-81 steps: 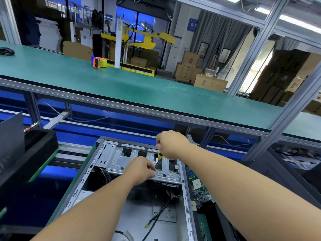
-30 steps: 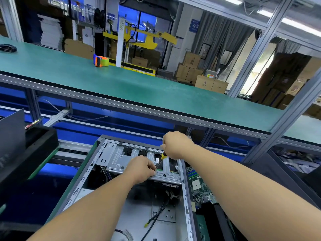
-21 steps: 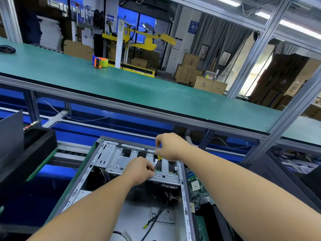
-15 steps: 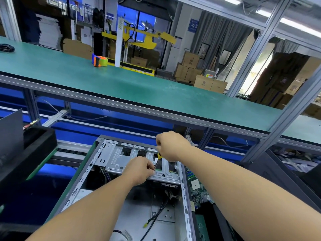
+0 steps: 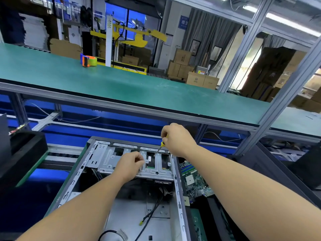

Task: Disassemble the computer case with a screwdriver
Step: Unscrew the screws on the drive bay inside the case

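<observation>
An open computer case [image 5: 81, 168] lies flat below me, its grey interior and loose black cables showing. Across its far end sits a silver drive cage [image 5: 111, 160]. My right hand [image 5: 177, 139] is closed around a yellow-handled screwdriver [image 5: 160, 146], whose thin shaft slants down and left so its tip sits over the cage's top plate. My left hand [image 5: 130, 164] rests on the cage just left of the tip, with thumb and fingers pinched together; whether it holds a screw is hidden.
A green circuit board [image 5: 192, 178] lies against the case's right side. A black tray [image 5: 22, 153] stands at the left. The long green shelf [image 5: 139, 89] overhead carries an orange-and-green tape dispenser [image 5: 88, 61]. Dark panels [image 5: 281, 173] lean at the right.
My right hand has lifted a little, so more of the yellow handle and the shaft show. My left hand has slid slightly left, away from the screwdriver tip.
</observation>
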